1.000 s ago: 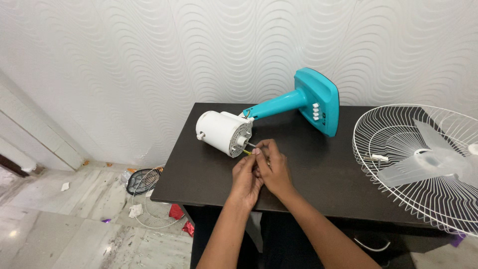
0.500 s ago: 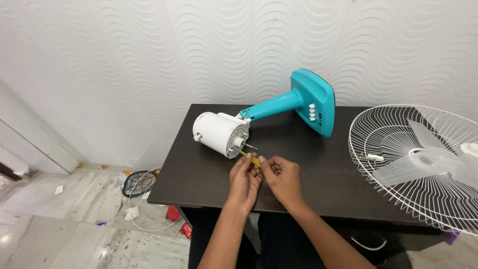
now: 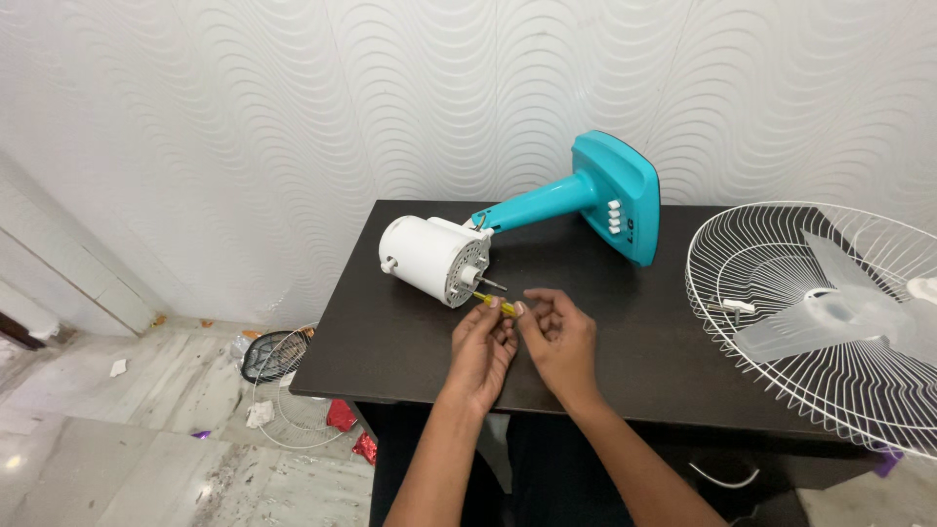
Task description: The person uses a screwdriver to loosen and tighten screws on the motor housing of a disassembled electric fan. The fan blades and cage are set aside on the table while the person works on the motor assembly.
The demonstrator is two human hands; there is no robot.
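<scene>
Pinching a small yellow-handled screwdriver (image 3: 496, 304) at frame centre, the left hand (image 3: 484, 344) closes on it just below the white cylindrical fan motor (image 3: 432, 260); the right hand (image 3: 557, 332) hovers beside, fingers loosely curled, empty.

Head camera looks down and forward from above the dark worktop (image 3: 390, 361), facing the wavy white wall (image 3: 293, 117), hands (image 3: 527, 342) close below, floor at left.

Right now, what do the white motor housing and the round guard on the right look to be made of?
Motor housing: smooth, matte white, moulded vent slots, so likely plastic; its shaft looks bare metal. Guard: thin white wire spokes, probably coated metal.
</scene>
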